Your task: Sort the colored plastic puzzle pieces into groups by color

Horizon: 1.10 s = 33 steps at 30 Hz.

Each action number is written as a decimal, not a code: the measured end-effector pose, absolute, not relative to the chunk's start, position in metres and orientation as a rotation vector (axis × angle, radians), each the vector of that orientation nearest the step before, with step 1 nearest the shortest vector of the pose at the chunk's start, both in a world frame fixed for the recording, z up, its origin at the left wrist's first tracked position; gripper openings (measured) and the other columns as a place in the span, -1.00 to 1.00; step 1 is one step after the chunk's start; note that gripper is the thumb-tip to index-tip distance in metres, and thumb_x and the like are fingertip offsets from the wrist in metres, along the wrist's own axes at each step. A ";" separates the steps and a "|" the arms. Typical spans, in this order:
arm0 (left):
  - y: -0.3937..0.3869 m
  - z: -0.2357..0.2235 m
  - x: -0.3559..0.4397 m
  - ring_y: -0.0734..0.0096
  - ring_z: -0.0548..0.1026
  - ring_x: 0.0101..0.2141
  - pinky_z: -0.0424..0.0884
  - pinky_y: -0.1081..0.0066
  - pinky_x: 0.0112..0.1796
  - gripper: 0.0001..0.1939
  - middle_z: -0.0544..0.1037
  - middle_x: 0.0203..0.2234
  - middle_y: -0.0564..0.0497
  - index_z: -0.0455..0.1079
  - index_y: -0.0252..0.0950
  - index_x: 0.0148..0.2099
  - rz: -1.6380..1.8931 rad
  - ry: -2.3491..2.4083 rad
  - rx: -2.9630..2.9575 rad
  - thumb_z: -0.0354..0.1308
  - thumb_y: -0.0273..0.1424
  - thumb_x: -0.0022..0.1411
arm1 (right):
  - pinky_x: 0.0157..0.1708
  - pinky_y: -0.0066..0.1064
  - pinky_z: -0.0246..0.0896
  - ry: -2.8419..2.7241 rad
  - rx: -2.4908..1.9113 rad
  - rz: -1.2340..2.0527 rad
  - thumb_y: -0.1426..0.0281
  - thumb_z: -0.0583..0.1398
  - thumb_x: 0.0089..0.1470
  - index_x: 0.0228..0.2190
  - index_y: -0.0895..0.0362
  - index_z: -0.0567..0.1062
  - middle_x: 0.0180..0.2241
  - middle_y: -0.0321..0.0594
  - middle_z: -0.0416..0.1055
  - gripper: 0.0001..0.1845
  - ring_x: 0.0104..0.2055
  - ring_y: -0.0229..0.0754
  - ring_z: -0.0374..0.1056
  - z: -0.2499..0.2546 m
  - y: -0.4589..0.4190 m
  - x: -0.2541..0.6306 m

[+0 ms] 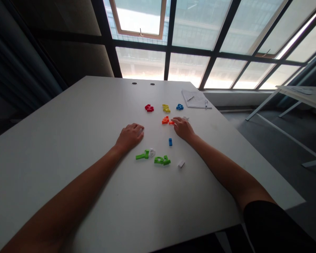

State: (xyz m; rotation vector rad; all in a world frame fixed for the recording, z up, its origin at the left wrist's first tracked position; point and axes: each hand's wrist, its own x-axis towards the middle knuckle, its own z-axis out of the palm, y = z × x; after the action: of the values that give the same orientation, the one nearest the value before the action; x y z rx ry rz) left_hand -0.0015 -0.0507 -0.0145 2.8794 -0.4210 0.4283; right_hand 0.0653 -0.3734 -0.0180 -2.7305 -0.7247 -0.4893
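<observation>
My left hand (pixel 131 136) rests on the white table with its fingers curled. A pale patch shows between thumb and fingers, too small to make out. Farther right, the fingertips of my right hand (pixel 183 128) close on a small orange block (pixel 171 122). Just left of it lies a cluster of orange blocks (pixel 165 120). White pieces (pixel 185 118) show partly behind my right hand. Between the hands and nearer to me is a blue block (pixel 170 142). Green blocks joined to a white piece (pixel 152 152), more green blocks (pixel 162 160) and a white block (pixel 181 163) lie closer still.
Red blocks (pixel 149 108), yellow blocks (pixel 166 108) and blue blocks (pixel 179 106) form a row farther back. Papers (pixel 196 99) with pens lie at the table's (pixel 100 105) right edge. Two round cable holes sit near its far edge. Another table (pixel 302 92) stands at the right.
</observation>
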 end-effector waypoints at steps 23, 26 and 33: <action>-0.052 -0.012 -0.004 -0.03 0.50 0.06 0.43 0.00 0.08 -0.63 0.58 0.08 -0.20 0.54 -0.21 0.16 0.408 -0.413 2.859 0.05 -0.29 0.42 | 0.18 -0.06 0.19 -0.640 -2.834 -0.354 0.44 0.11 0.33 0.23 0.07 0.53 0.15 0.03 0.50 -0.51 0.14 0.11 0.34 -0.016 -0.367 0.062; -0.051 -0.013 -0.004 -0.03 0.50 0.06 0.43 -0.01 0.09 -0.63 0.58 0.08 -0.20 0.54 -0.22 0.16 0.411 -0.417 2.854 0.05 -0.29 0.42 | 0.19 -0.08 0.17 -0.643 -2.837 -0.354 0.46 0.10 0.33 0.24 0.08 0.52 0.16 0.01 0.50 -0.50 0.14 0.11 0.34 -0.015 -0.367 0.062; -0.051 -0.013 -0.003 -0.02 0.50 0.06 0.43 0.00 0.08 -0.63 0.58 0.08 -0.20 0.53 -0.22 0.16 0.413 -0.423 2.849 0.06 -0.30 0.42 | 0.20 -0.06 0.19 -0.625 -2.767 -0.447 0.45 0.12 0.31 0.24 0.16 0.49 0.15 0.06 0.52 -0.49 0.14 0.13 0.37 -0.018 -0.369 0.060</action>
State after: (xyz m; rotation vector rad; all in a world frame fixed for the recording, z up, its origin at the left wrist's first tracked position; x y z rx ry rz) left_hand -0.0034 -0.0511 -0.0127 2.8489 -0.4232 0.4126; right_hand 0.0597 -0.3689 -0.0175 -2.7672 -0.6252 -0.4465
